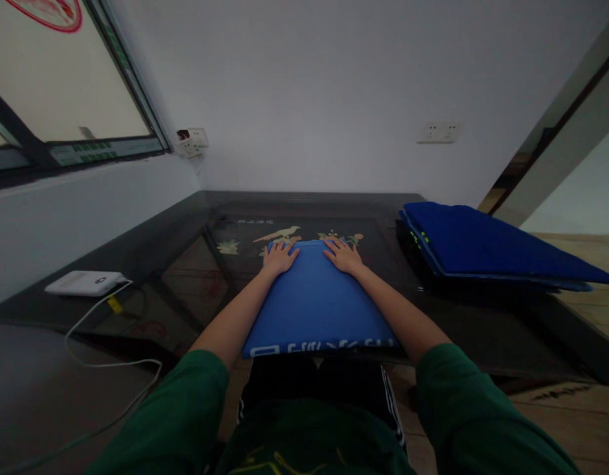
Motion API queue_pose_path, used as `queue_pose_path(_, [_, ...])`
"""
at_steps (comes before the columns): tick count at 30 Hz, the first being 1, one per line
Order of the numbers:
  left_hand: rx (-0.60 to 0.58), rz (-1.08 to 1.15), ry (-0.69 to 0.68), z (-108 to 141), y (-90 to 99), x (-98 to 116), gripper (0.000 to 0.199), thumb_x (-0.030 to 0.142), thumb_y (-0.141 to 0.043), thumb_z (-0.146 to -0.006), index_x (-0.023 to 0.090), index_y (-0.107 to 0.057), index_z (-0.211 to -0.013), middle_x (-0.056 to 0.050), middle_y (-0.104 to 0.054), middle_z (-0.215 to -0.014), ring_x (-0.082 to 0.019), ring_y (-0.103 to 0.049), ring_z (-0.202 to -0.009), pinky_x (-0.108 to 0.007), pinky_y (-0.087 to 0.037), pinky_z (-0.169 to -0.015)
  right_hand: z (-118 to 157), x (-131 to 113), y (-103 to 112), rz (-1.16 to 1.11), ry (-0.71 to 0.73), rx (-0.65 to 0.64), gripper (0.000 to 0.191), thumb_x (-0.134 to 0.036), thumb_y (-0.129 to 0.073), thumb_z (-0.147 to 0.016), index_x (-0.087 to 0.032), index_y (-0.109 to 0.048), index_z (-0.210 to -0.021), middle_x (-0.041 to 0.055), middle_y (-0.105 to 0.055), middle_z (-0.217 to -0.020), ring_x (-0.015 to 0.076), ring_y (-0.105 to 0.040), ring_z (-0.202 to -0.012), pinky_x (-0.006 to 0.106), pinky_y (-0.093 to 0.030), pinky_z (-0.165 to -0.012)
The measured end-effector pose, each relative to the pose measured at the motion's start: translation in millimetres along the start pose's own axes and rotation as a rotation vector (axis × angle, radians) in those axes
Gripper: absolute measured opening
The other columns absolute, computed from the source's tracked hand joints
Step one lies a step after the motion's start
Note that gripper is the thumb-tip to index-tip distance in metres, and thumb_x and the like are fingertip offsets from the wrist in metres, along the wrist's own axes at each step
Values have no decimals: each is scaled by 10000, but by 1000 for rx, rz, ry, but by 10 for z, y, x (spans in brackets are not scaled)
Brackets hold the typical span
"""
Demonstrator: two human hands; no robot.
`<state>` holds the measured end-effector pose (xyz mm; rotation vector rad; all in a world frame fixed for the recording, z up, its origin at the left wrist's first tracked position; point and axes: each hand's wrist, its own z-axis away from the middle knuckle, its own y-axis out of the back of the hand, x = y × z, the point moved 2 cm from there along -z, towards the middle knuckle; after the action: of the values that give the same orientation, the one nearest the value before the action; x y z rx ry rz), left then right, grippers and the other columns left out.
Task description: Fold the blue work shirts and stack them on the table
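Note:
A folded light-blue cloth [324, 297] lies flat in front of me, with white printed characters along its near edge. That edge reaches the front rim of the dark glossy table [447, 330]. My left hand [280, 257] rests on the cloth's far left corner, fingers spread and pointing away from me. On the far right corner lies my right hand [344, 256], palm down with its fingers apart. Neither hand grips the fabric. Past my fingertips, a bird and flower picture [279, 234] shows on the tabletop, partly covered by the cloth and hands.
Darker blue folded cloths [492, 244] are stacked on the right, reaching over the table's edge. A white power bank [86, 283] sits at the left, its white cable [106, 365] hanging off the front. The wall [309, 99] stands behind the table; a window [71, 86] is at upper left.

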<state>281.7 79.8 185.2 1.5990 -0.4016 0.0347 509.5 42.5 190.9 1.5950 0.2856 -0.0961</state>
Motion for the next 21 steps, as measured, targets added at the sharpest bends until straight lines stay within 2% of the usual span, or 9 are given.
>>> queue_pose_path(5, [4, 2, 57, 66, 24, -192, 638, 615, -219, -917, 337, -311, -1483, -42, -295, -1560, -326, -172, -1449, -590, -108, -1142, -10, 64, -45, -10, -32, 32, 602, -530, -229, -979, -254, -254, -1513, 87, -262, -1566, 275, -177, -1449, 557, -142, -1141])
queue_pose_path(8, [43, -35, 78, 143, 98, -202, 609, 561, -247, -934, 303, -337, -1479, -58, -290, -1560, -334, -142, -1455, -588, -87, -1146, 23, 108, -20, -9, -82, 35, 602, -506, -231, -983, -222, -259, -1513, 93, -283, -1557, 275, -171, -1452, 542, -149, -1143])
queue_pose_path(10, [151, -95, -3, 225, 188, -106, 561, 465, -300, -947, 244, -395, -1454, -86, -283, -1561, -322, -83, -1466, -578, -29, -1154, 78, 77, 47, 34, -103, 77, 582, -452, -262, -986, -179, -303, -1498, 118, -275, -1556, 287, -155, -1455, 552, -123, -1145])
queue_pose_path(12, [231, -131, -162, 335, 267, 63, 515, 347, -346, -944, 198, -430, -1429, -103, -297, -1552, -292, -76, -1470, -545, 12, -1165, 164, -36, 134, 102, -48, 158, 548, -367, -301, -979, -144, -347, -1477, 133, -233, -1568, 285, -116, -1463, 550, -81, -1153])
queue_pose_path(14, [158, -98, -313, 467, 285, 251, 494, 293, -359, -939, 192, -440, -1416, -99, -353, -1525, -262, -165, -1455, -520, -28, -1175, 284, -200, 194, 130, 55, 202, 536, -301, -315, -965, -123, -358, -1469, 137, -220, -1570, 275, -131, -1462, 528, -95, -1161])
queue_pose_path(17, [-79, -21, -428, 687, 214, 438, 492, 362, -354, -955, 226, -426, -1422, -77, -386, -1510, -251, -256, -1426, -507, -123, -1167, 527, -385, 159, 73, 178, 58, 548, -300, -312, -959, -90, -366, -1463, 154, -311, -1533, 265, -289, -1415, 452, -224, -1151])
queue_pose_path(19, [-147, 1, -462, 822, 158, 453, 507, 409, -335, -966, 267, -382, -1450, -53, -328, -1544, -247, -225, -1440, -495, -126, -1168, 713, -398, 92, 48, 216, -49, 561, -349, -309, -966, -108, -359, -1471, 134, -318, -1533, 266, -307, -1408, 447, -259, -1141])
queue_pose_path(21, [-154, 20, -455, 912, 122, 377, 510, 436, -321, -971, 315, -348, -1466, -26, -278, -1566, -249, -195, -1452, -499, -114, -1169, 872, -323, 46, 57, 206, -62, 577, -407, -293, -976, -147, -326, -1490, 105, -269, -1556, 267, -252, -1431, 476, -239, -1148])
